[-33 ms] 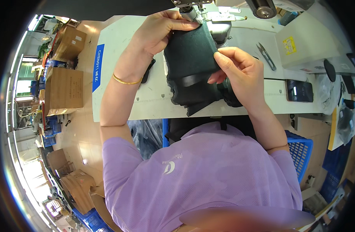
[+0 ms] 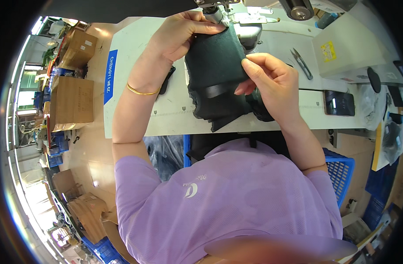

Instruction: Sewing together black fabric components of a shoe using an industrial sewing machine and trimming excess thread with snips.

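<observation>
Dark green-black fabric [image 2: 214, 61] lies in layers under the head of a sewing machine [image 2: 215, 14], its lower folds spread over the white table. Beside the needle area, my left hand [image 2: 184, 33] pinches the fabric's top edge between thumb and fingers. My right hand [image 2: 272, 79] grips the right edge of the cloth lower down, thumb against forefinger. The fabric's far end disappears beneath the machine's presser foot. A gold bangle [image 2: 143, 91] circles my left wrist.
Thread snips [image 2: 301, 64] lie on the white table [image 2: 166, 121] to the right, with a black phone-like device [image 2: 339, 103] nearer me. A blue plastic basket [image 2: 341, 176] stands beside my right elbow. Cardboard boxes [image 2: 72, 103] are stacked at the left.
</observation>
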The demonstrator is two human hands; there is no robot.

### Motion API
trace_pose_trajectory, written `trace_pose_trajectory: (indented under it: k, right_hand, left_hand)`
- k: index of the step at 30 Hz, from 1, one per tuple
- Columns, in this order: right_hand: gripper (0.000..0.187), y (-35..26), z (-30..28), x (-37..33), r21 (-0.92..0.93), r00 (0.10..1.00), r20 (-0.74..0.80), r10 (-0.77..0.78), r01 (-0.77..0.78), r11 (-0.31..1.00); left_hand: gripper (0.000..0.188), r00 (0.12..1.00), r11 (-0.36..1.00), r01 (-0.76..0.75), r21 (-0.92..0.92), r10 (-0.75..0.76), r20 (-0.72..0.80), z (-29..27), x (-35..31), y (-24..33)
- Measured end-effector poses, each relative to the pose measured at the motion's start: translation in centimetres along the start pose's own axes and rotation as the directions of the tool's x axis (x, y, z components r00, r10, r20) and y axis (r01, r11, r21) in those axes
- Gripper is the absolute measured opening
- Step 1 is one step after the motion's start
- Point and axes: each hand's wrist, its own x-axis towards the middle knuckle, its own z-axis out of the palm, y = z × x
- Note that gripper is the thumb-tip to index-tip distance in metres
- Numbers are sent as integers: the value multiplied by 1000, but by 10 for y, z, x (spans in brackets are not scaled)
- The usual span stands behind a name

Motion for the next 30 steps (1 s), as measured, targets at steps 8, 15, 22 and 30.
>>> trace_pose_trajectory:
  k: [8,15,22,30]
  right_hand:
    - [21,0,2,3,-68,998,41,-55,58,996]
    - [21,-4,-1,-6,-21,997,54,62,-61,998]
    - [21,-1,-3,-7,-27,997,74,29,-27,999]
    - [22,6,-4,-8,8,997,72,14,-14,1000]
  left_hand:
    - [22,986,998,55,-37,-48,158,-23,13,-11]
    - [22,981,983,-144,113,128,145,-3,0,2]
    - [18,976,988,23,153,-55,213,-4,0,7]
    - [21,984,945,26,325,-82,160,-1,-4,11]
